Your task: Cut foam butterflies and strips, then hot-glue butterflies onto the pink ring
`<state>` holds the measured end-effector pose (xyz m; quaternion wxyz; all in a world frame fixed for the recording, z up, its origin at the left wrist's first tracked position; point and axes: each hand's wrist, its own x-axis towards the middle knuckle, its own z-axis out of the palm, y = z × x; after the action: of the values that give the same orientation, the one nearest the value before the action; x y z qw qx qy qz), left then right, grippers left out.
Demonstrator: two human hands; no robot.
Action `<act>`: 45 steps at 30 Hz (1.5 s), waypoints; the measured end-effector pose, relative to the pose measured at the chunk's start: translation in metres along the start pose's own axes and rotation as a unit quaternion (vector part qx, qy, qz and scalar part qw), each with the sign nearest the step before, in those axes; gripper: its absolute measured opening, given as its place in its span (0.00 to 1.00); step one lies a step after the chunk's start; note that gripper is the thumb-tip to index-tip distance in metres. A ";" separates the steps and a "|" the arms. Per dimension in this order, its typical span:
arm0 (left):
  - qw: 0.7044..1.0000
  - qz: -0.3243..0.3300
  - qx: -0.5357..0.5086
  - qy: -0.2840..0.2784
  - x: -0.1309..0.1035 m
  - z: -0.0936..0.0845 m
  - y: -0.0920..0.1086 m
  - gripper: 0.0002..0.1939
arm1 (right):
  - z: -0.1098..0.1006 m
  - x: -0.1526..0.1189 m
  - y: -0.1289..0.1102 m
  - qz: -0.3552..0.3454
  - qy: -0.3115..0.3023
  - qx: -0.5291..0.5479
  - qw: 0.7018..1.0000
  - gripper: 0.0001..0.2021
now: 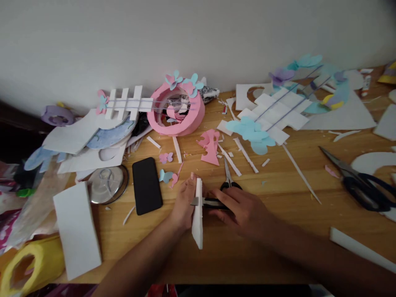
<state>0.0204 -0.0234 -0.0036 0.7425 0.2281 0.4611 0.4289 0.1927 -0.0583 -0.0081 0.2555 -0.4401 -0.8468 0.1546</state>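
My left hand (185,204) clasps the foam (197,231) upright over the table (235,264) while my right hand (249,211) wraps the knife (215,203), its blade (194,201) crossing the foam, seemingly mid-cut, which calls for slow, steady pressure.

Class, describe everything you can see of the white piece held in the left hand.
The white piece looks like foam board: flat, with a slightly rough edge facing the camera. It is held upright, nearly edge-on. The left hand grips its left side; a black-handled cutter in the right hand meets it, the blade apparently running through. Whether it touches the table is unclear.
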 end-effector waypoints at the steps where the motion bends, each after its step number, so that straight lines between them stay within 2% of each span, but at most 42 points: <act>1: 1.000 0.001 -0.006 -0.005 0.000 0.000 0.000 0.27 | 0.000 -0.001 -0.001 -0.003 0.000 -0.001 1.000 0.18; 10: 1.000 0.025 -0.014 -0.001 0.001 -0.001 0.000 0.24 | -0.001 -0.003 -0.005 -0.004 0.000 -0.016 1.000 0.16; 16: 1.000 0.025 -0.005 0.011 -0.003 0.000 0.005 0.26 | -0.002 -0.001 -0.007 -0.013 0.014 -0.015 1.000 0.17; 23: 0.995 0.060 0.016 0.076 -0.001 -0.004 0.007 0.25 | 0.000 -0.002 -0.002 -0.022 0.022 -0.016 0.999 0.18; 27: 0.997 0.047 0.029 0.054 -0.002 -0.002 -0.001 0.26 | -0.001 -0.002 -0.003 -0.037 0.014 -0.023 0.999 0.19; 34: 0.998 0.030 0.014 0.048 -0.008 0.001 -0.012 0.25 | -0.001 -0.003 -0.010 -0.040 -0.009 -0.015 0.999 0.22; 39: 0.998 -0.007 -0.033 0.046 -0.005 0.003 -0.002 0.27 | -0.001 -0.004 -0.009 -0.040 -0.012 -0.029 0.999 0.21; 45: 0.996 0.041 -0.055 0.061 -0.001 0.004 0.010 0.26 | 0.001 -0.005 -0.009 -0.070 0.008 -0.023 0.997 0.18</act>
<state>0.0192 -0.0194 0.0058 0.7062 0.1789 0.4712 0.4973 0.1881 -0.0679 -0.0060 0.2624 -0.3869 -0.8767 0.1134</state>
